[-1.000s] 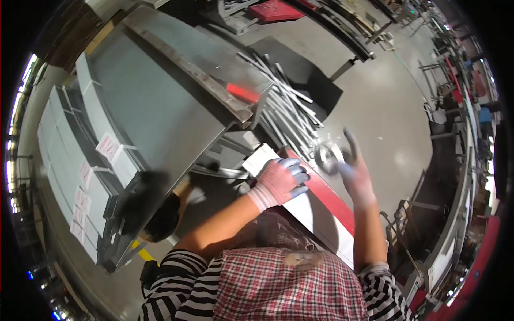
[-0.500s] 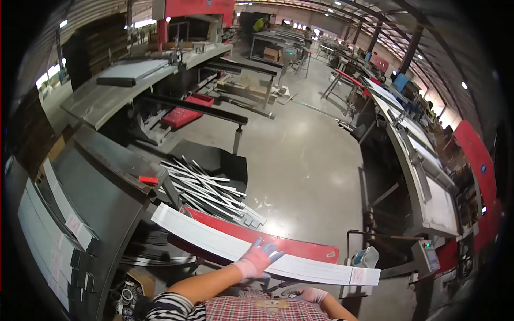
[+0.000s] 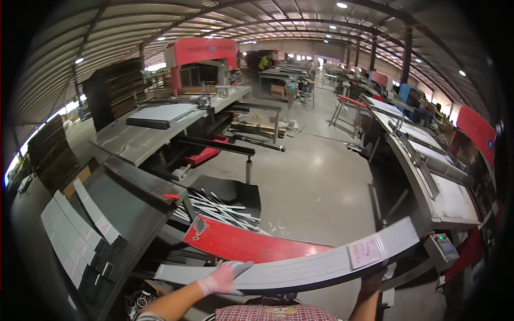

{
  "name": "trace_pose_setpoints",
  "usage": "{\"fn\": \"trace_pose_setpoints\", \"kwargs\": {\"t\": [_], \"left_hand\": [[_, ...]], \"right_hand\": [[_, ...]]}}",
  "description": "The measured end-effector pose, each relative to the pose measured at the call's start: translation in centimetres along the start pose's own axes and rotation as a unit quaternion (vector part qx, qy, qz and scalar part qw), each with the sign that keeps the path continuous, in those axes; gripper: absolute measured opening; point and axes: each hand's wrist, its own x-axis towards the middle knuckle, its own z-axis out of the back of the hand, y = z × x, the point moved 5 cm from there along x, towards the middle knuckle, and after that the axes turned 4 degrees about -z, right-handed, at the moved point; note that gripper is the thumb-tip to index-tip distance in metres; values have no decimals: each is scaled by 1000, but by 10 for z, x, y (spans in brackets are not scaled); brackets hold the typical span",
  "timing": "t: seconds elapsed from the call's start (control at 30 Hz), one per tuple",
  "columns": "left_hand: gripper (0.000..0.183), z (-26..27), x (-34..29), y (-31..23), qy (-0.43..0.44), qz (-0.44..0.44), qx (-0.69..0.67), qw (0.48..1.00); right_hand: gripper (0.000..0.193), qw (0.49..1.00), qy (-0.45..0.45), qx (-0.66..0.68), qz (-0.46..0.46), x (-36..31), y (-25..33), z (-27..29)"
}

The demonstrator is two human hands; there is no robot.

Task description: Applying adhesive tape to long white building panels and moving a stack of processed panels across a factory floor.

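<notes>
A long white panel strip [image 3: 300, 273], dark on its underside, stretches across in front of my body. Its right end is raised higher than its left, and a label with pinkish print [image 3: 367, 252] is stuck near that end. My left hand [image 3: 220, 279], in a pink and grey glove, is closed on the near edge left of the middle, thumb and fingers gripping it. Toward the right end, my right hand [image 3: 388, 272] holds the near edge from below; the panel hides most of its fingers. Just beyond the panel is a red machine surface [image 3: 257, 239].
On the left, a dark table [image 3: 140, 206] bears more white panel strips [image 3: 67, 235]. Thin white offcuts [image 3: 222, 206] lie in a pile on the floor beyond. A control box with a screen [image 3: 443, 250] stands at the right, near a long workbench [image 3: 454, 203].
The panel has been lifted and its right end tilted up. My left hand went from lying spread on top to gripping the edge; my right hand moved outward to the right end. The view tipped upward.
</notes>
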Motion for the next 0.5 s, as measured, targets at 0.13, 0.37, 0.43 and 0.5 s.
{"fn": "trace_pose_setpoints", "kwargs": {"t": [0.13, 0.37, 0.43, 0.5], "left_hand": [[117, -70, -196, 60, -22, 254, 148, 955], [72, -114, -296, 26, -375, 239, -182, 877], [61, -113, -323, 18, -454, 251, -344, 783], [57, -134, -355, 7, -456, 250, -210, 828]], "right_hand": [[52, 956, 162, -151, -192, -3, -58, -273], [97, 631, 600, -451, -197, -168, -373, -396], [81, 671, 603, -377, -210, -195, -383, -416], [74, 654, 600, -356, -293, -224, -394, -425]]}}
